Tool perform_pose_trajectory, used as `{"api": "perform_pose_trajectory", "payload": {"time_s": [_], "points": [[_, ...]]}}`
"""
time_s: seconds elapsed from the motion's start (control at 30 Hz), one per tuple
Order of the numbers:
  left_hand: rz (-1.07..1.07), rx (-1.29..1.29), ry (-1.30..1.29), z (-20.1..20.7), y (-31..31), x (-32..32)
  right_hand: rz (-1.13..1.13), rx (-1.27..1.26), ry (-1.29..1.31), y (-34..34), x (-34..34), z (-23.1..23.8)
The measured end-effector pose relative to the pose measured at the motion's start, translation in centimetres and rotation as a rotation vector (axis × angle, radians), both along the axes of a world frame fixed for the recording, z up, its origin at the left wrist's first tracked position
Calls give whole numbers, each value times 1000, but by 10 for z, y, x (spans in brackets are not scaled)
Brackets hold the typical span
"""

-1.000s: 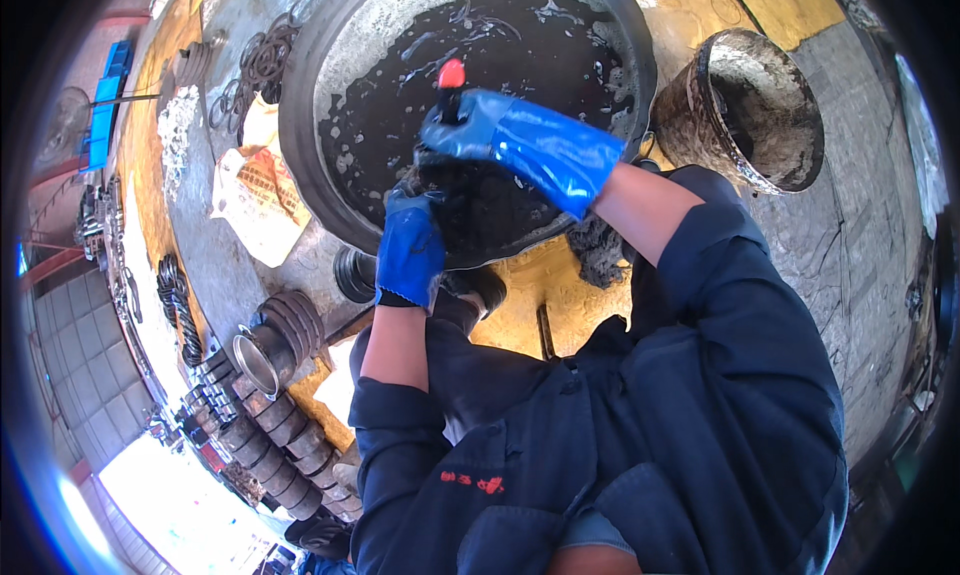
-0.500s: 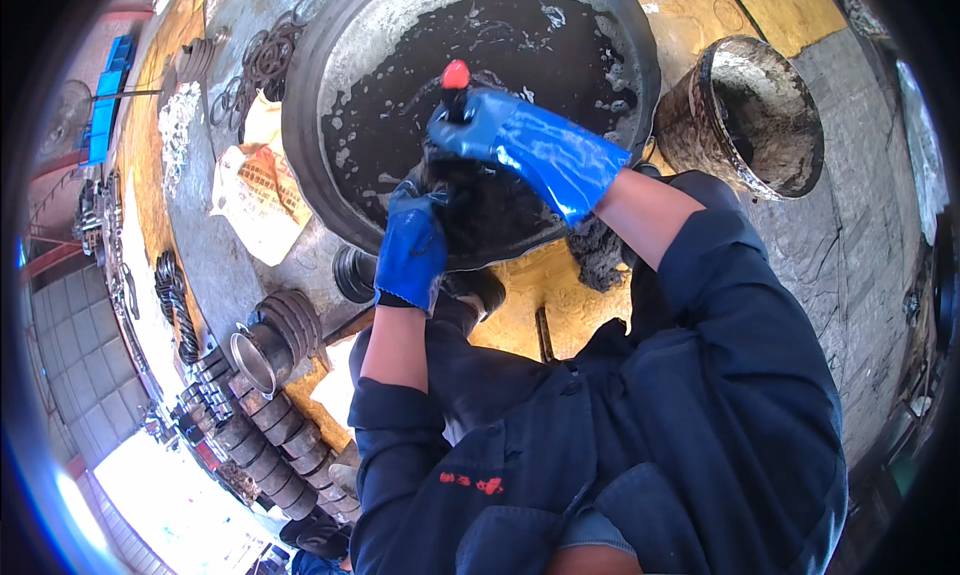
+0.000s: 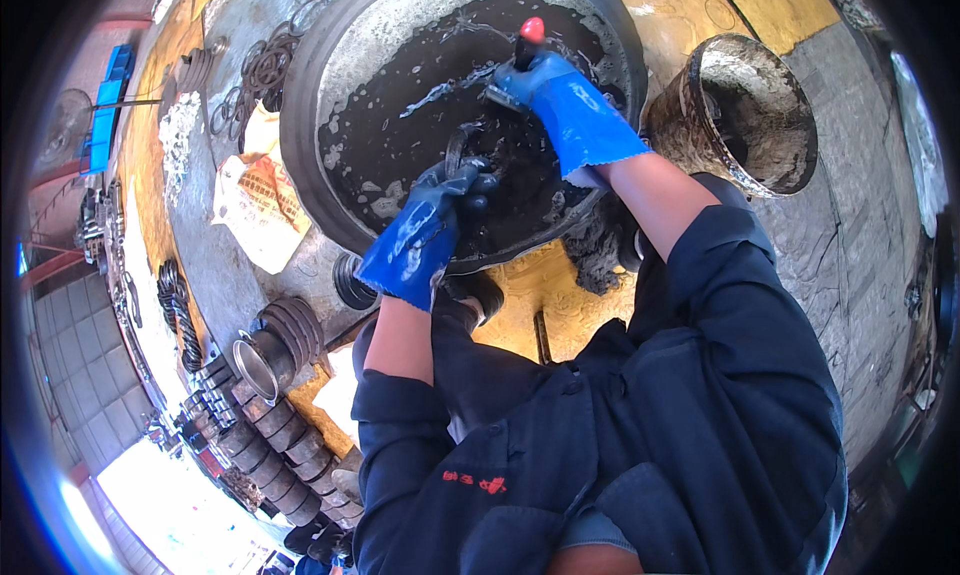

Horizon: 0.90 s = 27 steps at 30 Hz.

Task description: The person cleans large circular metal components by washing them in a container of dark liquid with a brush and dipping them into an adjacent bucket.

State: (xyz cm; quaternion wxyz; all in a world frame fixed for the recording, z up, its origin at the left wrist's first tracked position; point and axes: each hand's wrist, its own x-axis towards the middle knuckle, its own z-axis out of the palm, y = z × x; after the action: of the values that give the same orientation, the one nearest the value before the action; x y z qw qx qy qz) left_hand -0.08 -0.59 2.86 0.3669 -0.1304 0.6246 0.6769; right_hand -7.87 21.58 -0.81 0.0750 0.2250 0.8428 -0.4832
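Right hand point(image 3: 538, 77) has shifted up and to the right since 0.5 s ago, carrying the red-tipped tool point(image 3: 528, 47) with it; left hand point(image 3: 447, 197) has turned slightly rightward, and a gap now separates the two gloves. Right fingers: clamped around the tool's dark handle. Tool is over the far right part of the round basin point(image 3: 303, 140), above dark liquid point(image 3: 375, 120). Its long axis slants: red tip points away from the person, opposite end runs down-left to a grey, brush-like edge just beside the glove. Left fingers: half-curled, closed on the near end of a dark curved piece point(image 3: 459, 145), which points away from the person. Its submerged extent cannot be told.
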Motion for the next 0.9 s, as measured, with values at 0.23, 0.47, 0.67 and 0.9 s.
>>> {"api": "perform_pose_trajectory", "payload": {"time_s": [0.23, 0.47, 0.67, 0.9], "points": [[74, 178, 2, -22, -15, -4, -24, 32, 81, 19, -15, -15], [171, 117, 145, -17, -38, 12, 333, -559, 96, -55, 19, 19], [143, 21, 241, 13, -18, 17, 411, -365, 4, -47, 19, 4], [194, 5, 178, -1, -29, 11, 329, -422, 188, -50, 10, 7]]}}
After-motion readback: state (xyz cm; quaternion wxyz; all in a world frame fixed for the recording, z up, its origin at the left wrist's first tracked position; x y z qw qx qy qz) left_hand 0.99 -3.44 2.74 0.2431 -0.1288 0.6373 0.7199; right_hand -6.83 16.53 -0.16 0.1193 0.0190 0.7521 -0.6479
